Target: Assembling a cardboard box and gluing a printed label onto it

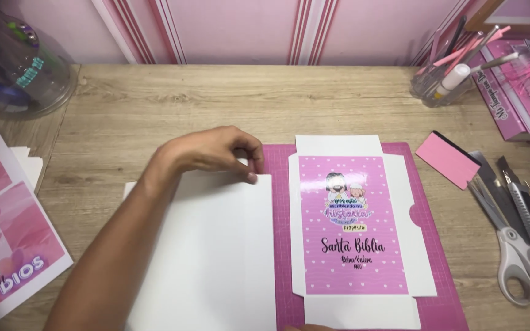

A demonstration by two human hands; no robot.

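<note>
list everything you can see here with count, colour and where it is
white sheet: 1, white, front centre of the desk, under the left hand
printed cover: 1, pink with white flaps, on the cutting mat
cutting mat: 1, pink, centre right
scraper: 1, pink with a black edge, right of the mat
scissors: 1, grey handles, right edge
craft knives: 2 or so, grey, beside the scissors
pen cup: 1, clear, back right
pink books: a stack, count unclear, far right
printed sheets: a few, pink and white, left edge
clear tub: 1, back left
desk: 1, light wood
left hand: 1, pinching the white sheet's top edge
right hand: only a sliver, bottom edge
</note>
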